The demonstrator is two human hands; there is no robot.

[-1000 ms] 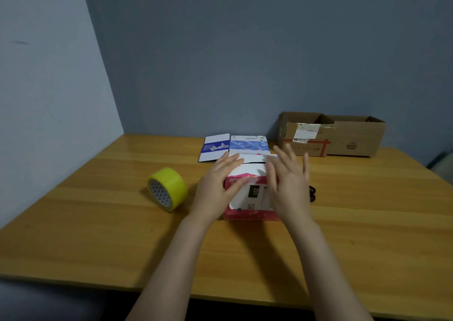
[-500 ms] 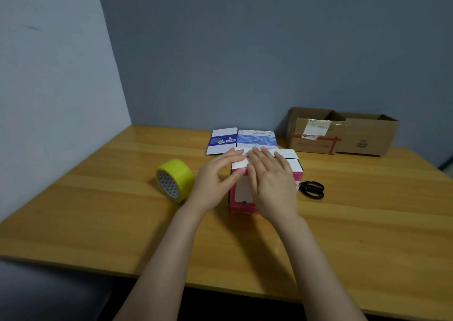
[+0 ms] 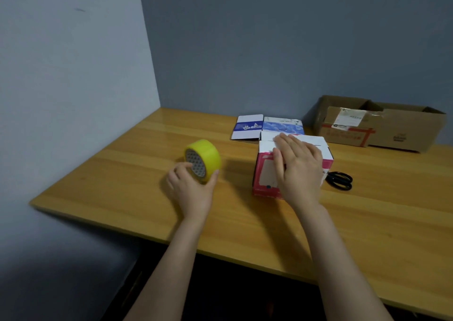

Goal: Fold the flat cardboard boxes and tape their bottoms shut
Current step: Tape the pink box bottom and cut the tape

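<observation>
A pink and white cardboard box (image 3: 266,173) stands folded on the wooden table (image 3: 137,178), its white flaps turned up on top. My right hand (image 3: 297,166) lies flat across those flaps, fingers straight, pressing them down. To the left stands a roll of yellow tape (image 3: 203,160) on its edge. My left hand (image 3: 191,185) grips the roll from the near side, fingers and thumb curled round its rim. A flat blue and white box (image 3: 267,125) lies behind the pink box.
Black scissors (image 3: 340,179) lie just right of the pink box. Two open brown cartons (image 3: 382,124) stand at the back right against the wall. A wall runs along the table's left side.
My left hand has left the box top and moved left to take hold of the tape roll. My right hand stays pressed on the flaps.
</observation>
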